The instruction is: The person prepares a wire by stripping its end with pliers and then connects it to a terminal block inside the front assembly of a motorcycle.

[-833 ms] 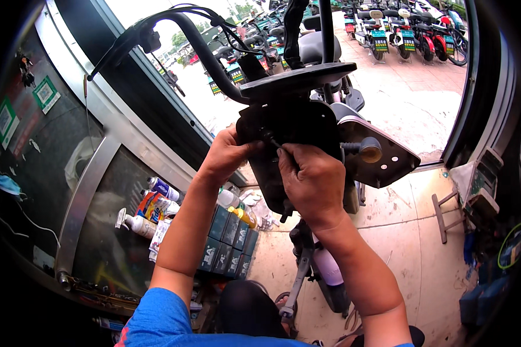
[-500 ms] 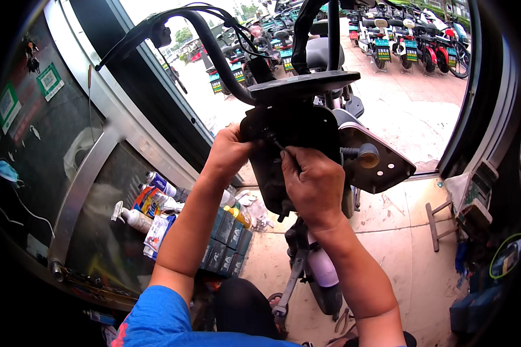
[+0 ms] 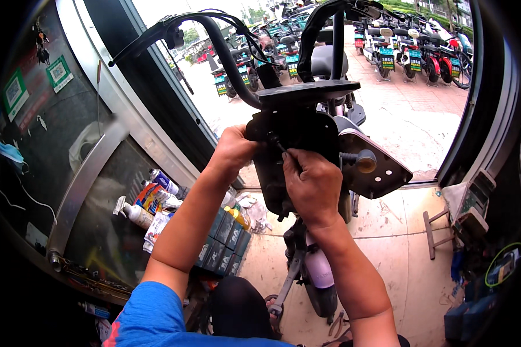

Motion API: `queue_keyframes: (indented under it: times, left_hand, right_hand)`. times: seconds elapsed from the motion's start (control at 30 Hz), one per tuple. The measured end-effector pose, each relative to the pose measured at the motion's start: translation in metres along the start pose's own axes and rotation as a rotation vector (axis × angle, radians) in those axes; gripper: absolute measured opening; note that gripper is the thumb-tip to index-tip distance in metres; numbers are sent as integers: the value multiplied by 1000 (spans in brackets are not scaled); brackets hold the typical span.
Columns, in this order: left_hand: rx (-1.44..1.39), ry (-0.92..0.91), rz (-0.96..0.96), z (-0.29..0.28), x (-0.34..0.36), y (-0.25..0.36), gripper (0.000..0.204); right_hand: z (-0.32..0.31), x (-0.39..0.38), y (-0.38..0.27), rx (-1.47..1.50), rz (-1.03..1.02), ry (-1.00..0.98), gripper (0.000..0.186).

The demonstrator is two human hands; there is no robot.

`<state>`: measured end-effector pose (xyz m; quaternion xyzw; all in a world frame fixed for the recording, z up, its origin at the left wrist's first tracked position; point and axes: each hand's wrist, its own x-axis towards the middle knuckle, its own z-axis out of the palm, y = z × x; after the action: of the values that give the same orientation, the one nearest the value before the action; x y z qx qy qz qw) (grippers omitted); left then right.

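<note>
An electric scooter's bare black front panel (image 3: pixel 307 130) stands in front of me below its handlebar (image 3: pixel 217 49). My left hand (image 3: pixel 235 151) is closed at the panel's left edge, its fingertips partly hidden behind dark parts. Between the thumb and fingers of my right hand (image 3: pixel 314 184) is pinched a thin dark rod (image 3: pixel 279 146), which slants up and left toward a small dark fitting on the panel. What that fitting is, I cannot make out in the shadow. A flat dark bracket (image 3: pixel 382 178) with holes sticks out to the right, beside a short round pipe end (image 3: pixel 366 161).
Stacked dark boxes (image 3: pixel 223 246), a white spray bottle (image 3: pixel 134 213) and cans stand by the glass door at left. Pliers (image 3: pixel 337 325) lie on the tiled floor near the front wheel (image 3: pixel 321 298). A small stool (image 3: pixel 440 231) is at right. Parked scooters (image 3: pixel 388 52) line the pavement outside.
The view has shifted slightly. Both hands stay at the same spots on the panel, with the thin rod still in my right hand's pinch.
</note>
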<state>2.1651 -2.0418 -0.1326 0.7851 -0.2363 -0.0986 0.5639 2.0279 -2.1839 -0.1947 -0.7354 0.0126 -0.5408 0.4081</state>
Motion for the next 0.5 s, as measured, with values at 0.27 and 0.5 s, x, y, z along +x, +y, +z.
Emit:
queue_keyframes:
  times: [0.27, 0.5]
  left_hand:
    - [-121, -18, 39, 4, -6, -2, 8]
    - [-196, -28, -2, 0, -3, -8, 9]
  right_hand:
    - [-4, 3, -4, 13, 16, -2, 12]
    - [-5, 0, -2, -7, 10, -9, 11]
